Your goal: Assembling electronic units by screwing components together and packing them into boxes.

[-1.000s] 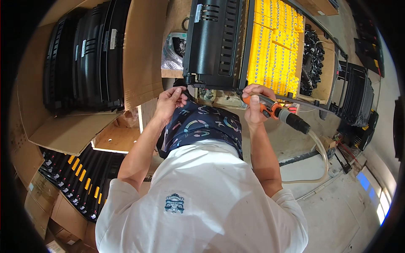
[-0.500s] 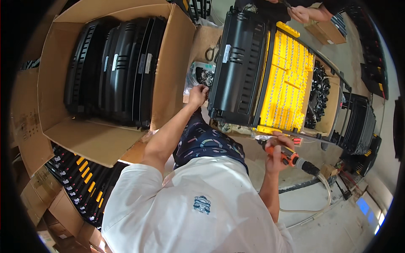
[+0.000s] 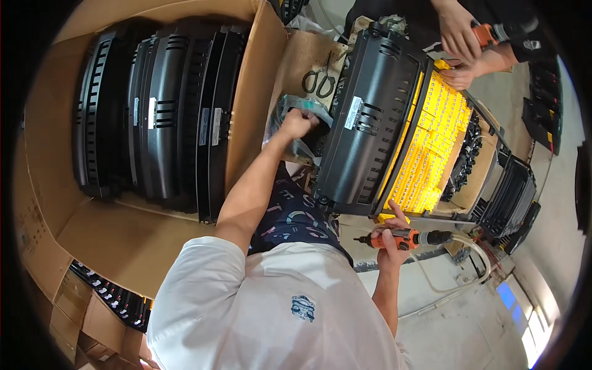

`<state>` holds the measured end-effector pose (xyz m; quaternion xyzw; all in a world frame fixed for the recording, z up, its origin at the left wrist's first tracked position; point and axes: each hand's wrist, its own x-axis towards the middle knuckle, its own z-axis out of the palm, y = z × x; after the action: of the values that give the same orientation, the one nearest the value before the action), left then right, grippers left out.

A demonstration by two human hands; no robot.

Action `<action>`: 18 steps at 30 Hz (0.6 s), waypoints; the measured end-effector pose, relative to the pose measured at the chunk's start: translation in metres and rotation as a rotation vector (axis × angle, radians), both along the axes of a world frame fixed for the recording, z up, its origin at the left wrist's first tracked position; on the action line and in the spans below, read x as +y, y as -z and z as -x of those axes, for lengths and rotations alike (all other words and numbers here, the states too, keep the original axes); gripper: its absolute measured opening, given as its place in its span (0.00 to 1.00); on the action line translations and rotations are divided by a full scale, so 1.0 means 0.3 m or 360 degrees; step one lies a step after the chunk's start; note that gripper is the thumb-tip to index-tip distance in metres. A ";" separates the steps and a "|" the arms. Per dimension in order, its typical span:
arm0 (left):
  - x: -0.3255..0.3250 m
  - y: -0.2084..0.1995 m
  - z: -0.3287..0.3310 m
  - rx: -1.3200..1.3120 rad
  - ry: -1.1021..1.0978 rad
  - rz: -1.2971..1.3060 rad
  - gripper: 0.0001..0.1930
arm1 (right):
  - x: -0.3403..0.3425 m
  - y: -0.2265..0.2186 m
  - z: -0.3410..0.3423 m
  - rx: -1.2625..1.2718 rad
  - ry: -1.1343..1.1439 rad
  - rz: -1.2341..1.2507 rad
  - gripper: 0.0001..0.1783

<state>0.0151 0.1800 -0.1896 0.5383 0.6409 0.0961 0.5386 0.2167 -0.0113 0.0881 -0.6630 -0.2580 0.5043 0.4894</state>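
My right hand (image 3: pixel 392 240) is wrapped round an orange and black power screwdriver (image 3: pixel 402 238) with a clear hose at its rear; its tip points left. My left hand (image 3: pixel 297 124) is at a clear plastic bag (image 3: pixel 290 106) of small dark parts, too small to make out. Its fingers are drawn together at the bag's opening, and what they hold is hidden. Just right of that hand lies a black slotted plastic cover (image 3: pixel 373 117), attached along a frame beside rows of yellow plastic strips (image 3: pixel 431 142) with small shiny points.
A cardboard box (image 3: pixel 262 80) of several black covers stands on the left. Black-handled scissors (image 3: pixel 319 83) lie beyond the bag. Across the work, another person's hands (image 3: pixel 459 37) touch the yellow strips and hold an orange screwdriver (image 3: pixel 485 35). A carton of black parts (image 3: pixel 467 157) is at right.
My left hand has moved from the black cover's edge to the bag's opening. My right hand still grips the screwdriver, now pointing more level. The other person's hands have come over the yellow strips.
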 end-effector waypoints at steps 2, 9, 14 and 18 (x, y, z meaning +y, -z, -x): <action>0.076 -0.087 0.044 -0.1482 -0.0369 0.0854 0.14 | -0.048 0.019 -0.006 -0.0045 0.0135 0.0059 0.13; 0.100 -0.278 -0.043 -0.2306 -0.0373 0.0929 0.18 | -0.223 0.012 -0.010 -0.0242 0.0303 0.0448 0.10; 0.075 -0.328 -0.053 -0.2447 -0.0566 0.0995 0.16 | -0.279 -0.011 0.013 -0.0154 0.0414 0.0419 0.11; 0.032 -0.276 -0.108 -0.2496 -0.0938 0.1252 0.17 | -0.331 0.004 0.001 -0.0129 0.0494 0.0347 0.11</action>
<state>0.0476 0.1896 -0.1067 -0.0872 0.1904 0.3417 0.9162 0.2162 -0.1105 0.0868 -0.7637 -0.1160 0.4206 0.4758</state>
